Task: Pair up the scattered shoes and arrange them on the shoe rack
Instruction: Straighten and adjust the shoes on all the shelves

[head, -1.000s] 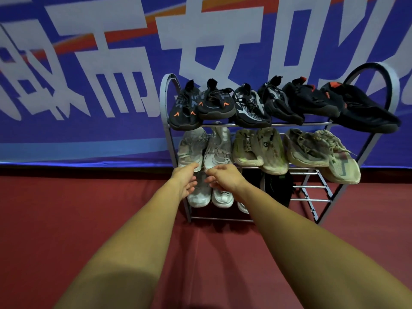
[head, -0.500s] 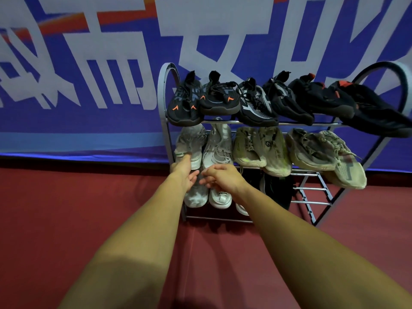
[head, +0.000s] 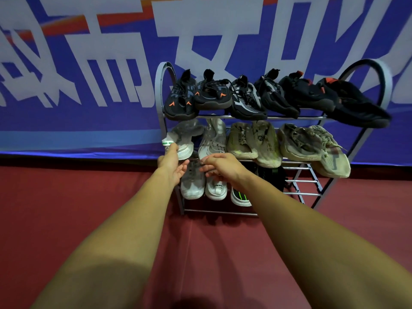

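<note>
- Leftmost on the middle shelf, the pale grey shoe (head: 186,136) has swung since a moment ago: its near end now juts out past the left post of the shoe rack (head: 161,90), and it looks blurred.
- The left hand (head: 171,162) has risen with it. Its thumb lies against that shoe's near end and the other fingers (head: 184,168) hang apart and relaxed just below, curled round nothing.
- The right hand (head: 224,167) has hardly shifted; it hovers just under the toe of the neighbouring white shoe (head: 214,139). Its fingers (head: 206,170) are loosely bent, and I see nothing held in them.
- Beside those two on the middle shelf sit four beige shoes (head: 265,143), the last one hanging over the right end.
- Six black shoes (head: 245,101) fill the top shelf, toes toward the room.
- On the bottom shelf a white pair (head: 215,188) stands behind the hands, with a dark shoe with green stripes (head: 240,196) just beside it.
- The rack stands on a red floor (head: 89,197) against a blue banner (head: 111,121).
</note>
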A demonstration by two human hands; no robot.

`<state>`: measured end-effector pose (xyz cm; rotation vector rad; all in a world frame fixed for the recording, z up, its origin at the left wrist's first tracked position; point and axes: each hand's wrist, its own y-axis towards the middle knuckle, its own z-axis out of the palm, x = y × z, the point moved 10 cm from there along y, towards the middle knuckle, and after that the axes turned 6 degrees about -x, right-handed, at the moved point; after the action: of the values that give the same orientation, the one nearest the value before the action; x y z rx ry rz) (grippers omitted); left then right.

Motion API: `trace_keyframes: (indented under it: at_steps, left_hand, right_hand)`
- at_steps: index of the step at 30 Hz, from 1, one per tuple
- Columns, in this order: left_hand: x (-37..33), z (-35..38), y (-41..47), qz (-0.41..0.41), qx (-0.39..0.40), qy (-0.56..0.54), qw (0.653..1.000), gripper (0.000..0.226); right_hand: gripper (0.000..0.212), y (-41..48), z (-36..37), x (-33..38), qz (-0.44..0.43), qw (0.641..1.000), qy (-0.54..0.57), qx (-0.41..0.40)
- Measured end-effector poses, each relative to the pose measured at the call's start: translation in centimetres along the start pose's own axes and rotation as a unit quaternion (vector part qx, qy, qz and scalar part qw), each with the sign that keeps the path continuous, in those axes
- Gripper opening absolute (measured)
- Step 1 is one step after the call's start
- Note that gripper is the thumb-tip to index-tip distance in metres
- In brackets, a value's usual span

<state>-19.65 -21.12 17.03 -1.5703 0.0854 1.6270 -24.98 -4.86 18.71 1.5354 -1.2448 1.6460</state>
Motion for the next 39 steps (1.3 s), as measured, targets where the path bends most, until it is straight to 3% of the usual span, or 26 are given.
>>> trace_keyframes:
  at_steps: [4,16,22,25,31,33,36,39]
  left_hand:
    - [0.6,-0.1,-1.6,-0.007,0.031,0.003,0.999,0.038]
    - [1.4,-1.3,-4.8,-0.049,0.09,0.156,0.982,0.03]
    - [1.0,-1.4,-5.4,-0.058,0.102,0.16,0.98,0.036]
    - [0.9,-0.9,-5.7,-0.048,0.085,0.126,0.987,0.035]
    - [1.5,0.6,-5.7,-0.026,0.04,0.026,0.999,0.034]
    - [1.7,0.9,-5.7,0.005,0.016,0.046,0.999,0.038]
    - [3.4,2.3,-6.3,-0.001,0.043,0.108,0.993,0.049]
    - [4.6,3.9,-6.9,-0.041,0.086,0.087,0.992,0.052]
  right_hand:
    - [0.02,-1.0,-0.9,0.4,-0.001,1.0,0.006,-0.011]
    - [0.049,-2.7,-8.1,0.8,0.004,0.978,0.107,-0.177]
    - [0.034,-4.3,-11.8,0.2,0.023,0.955,0.157,-0.252]
    - [0.019,-4.3,-12.6,-0.5,0.031,0.955,0.176,-0.238]
    - [0.007,-4.5,-12.4,-1.4,0.064,0.951,0.231,-0.197]
    - [0.003,-4.6,-12.2,-1.6,0.077,0.945,0.25,-0.195]
    - [0.004,-4.4,-11.1,-1.4,0.086,0.942,0.271,-0.179]
    - [0.005,-4.0,-9.3,-1.5,0.089,0.942,0.289,-0.147]
